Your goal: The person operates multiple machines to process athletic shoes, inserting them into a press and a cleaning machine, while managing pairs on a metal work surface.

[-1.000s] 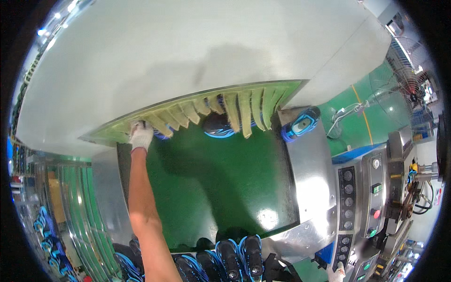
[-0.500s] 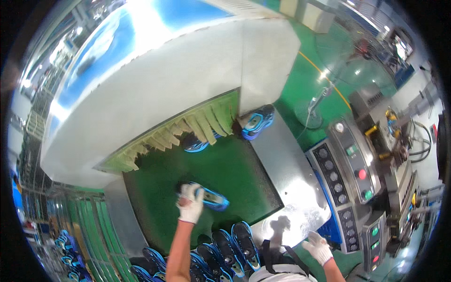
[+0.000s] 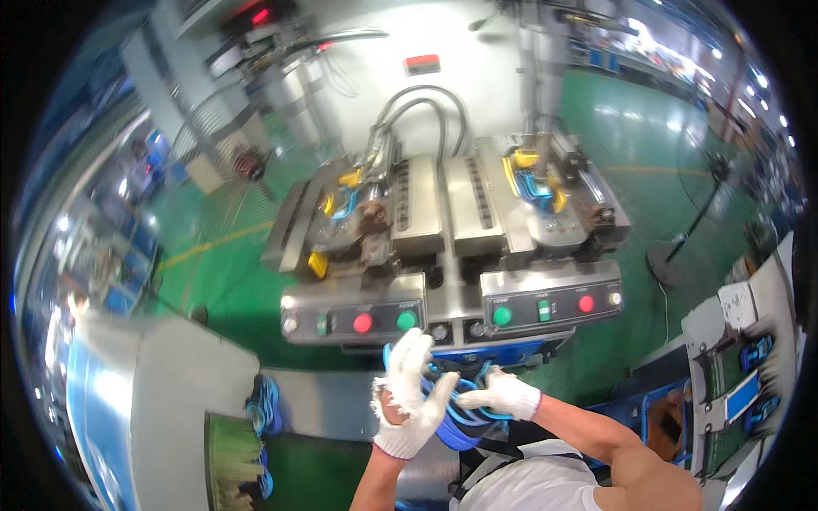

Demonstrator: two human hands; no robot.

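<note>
In front of my body a blue and black shoe is held low, below the control panels. Its lower part shows bright blue, while both gloves cover much of the rest. My right hand, in a white knit glove, is closed on the shoe's right side, with light-blue cord-like edging beside the fingers. Against the shoe's left side is my left hand, gloved too, its fingers stretched upward and thumb apart. The left glove is frayed, with skin showing near the thumb base.
Ahead stands a two-station machine with blue and yellow parts in its fixtures. Its left panel and right panel carry red and green buttons. At left, shoes sit beside a green conveyor. A floor fan stands right.
My view has swung right from the conveyor to the two-station machine. My left hand has left the shoe on the belt; both hands are now together at a shoe before me.
</note>
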